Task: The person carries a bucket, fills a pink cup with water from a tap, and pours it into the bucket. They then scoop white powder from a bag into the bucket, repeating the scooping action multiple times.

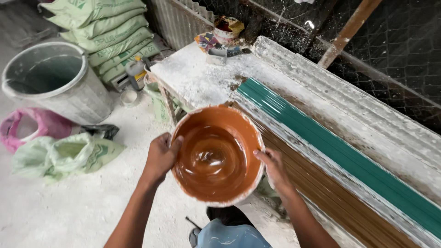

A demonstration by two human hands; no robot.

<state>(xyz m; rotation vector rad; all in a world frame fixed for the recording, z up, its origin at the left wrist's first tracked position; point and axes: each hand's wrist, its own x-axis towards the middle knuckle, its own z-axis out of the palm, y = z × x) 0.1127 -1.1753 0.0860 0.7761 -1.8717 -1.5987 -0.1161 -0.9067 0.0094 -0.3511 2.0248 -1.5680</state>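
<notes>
Left hand [161, 156] and right hand [274, 166] clamp opposite rims of a bowl [216, 156]; brown liquid hides its bottom.

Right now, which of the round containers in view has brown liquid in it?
The bowl gripped at its rim by the left hand and right hand. The large grey bucket by the sacks looks empty, and the small pot holds red.

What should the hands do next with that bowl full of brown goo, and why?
Probably lower the bowl gently onto the white dusty table, keeping it level. The left hand and right hand grip opposite sides of its rim, it sits in the air at the table's edge, and the glossy brown liquid inside looks swirled, so tilting could spill it.
</notes>
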